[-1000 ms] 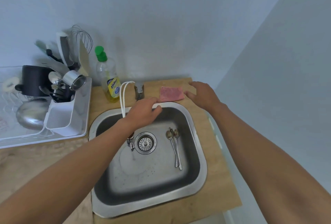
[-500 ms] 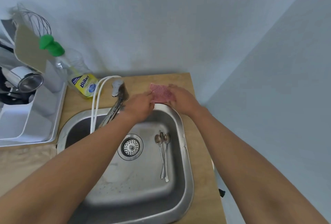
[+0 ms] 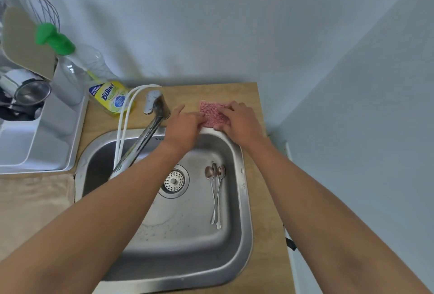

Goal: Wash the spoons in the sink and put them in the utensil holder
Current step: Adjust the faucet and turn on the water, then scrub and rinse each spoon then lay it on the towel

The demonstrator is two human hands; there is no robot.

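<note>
Three metal spoons (image 3: pixel 216 191) lie side by side on the floor of the steel sink (image 3: pixel 244 190), right of the drain (image 3: pixel 173 180). A pink mesh sponge (image 3: pixel 212 113) lies flat on the wooden counter behind the sink's back rim. My left hand (image 3: pixel 185 125) touches the sponge's left edge with its fingertips. My right hand (image 3: pixel 240 118) lies over its right side, fingers curled on it. The white utensil holder (image 3: pixel 49 115), with a metal cup and dark utensils in it, stands at the far left.
A tap (image 3: pixel 150 127) reaches over the sink's left half, with white hoses (image 3: pixel 124 117) beside it. A yellow dish-soap bottle (image 3: pixel 108 98) with a green cap stands behind. A whisk (image 3: pixel 40 9) rises at top left. Walls close off the back and right.
The view has swung right and closer. My left hand left the sink's back rim and both hands have come onto the pink sponge. The spoons have not moved.
</note>
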